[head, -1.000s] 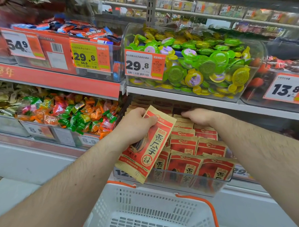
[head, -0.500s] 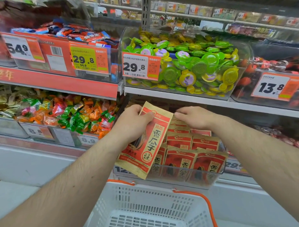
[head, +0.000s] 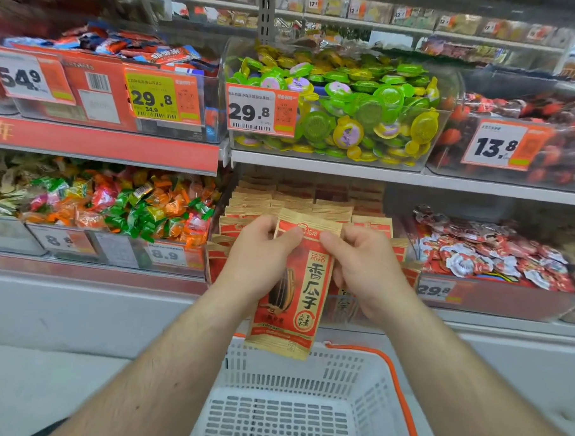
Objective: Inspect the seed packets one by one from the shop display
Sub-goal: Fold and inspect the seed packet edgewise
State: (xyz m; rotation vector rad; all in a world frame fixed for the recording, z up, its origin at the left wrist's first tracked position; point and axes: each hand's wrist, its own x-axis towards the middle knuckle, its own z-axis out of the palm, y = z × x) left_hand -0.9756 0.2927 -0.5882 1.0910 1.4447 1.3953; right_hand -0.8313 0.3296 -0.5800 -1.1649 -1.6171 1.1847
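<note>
A red and kraft-brown seed packet (head: 299, 293) with a sunflower seed picture hangs upright in front of the display, above the basket. My left hand (head: 258, 255) grips its upper left edge, thumb across the top. My right hand (head: 364, 264) pinches the upper right edge, fingers curled behind it. Several more of the same packets (head: 298, 201) stand in rows in the clear bin on the lower shelf behind my hands.
A white shopping basket (head: 362, 379) with an orange rim sits below the packet. Bins of wrapped candies (head: 131, 208), green and yellow jelly cups (head: 357, 109) and red sweets (head: 498, 258) line the shelves, with price tags on their fronts.
My right hand left the packets in the bin and came forward to take the held packet's right edge. The packet turned from tilted to nearly upright and came lower, towards me.
</note>
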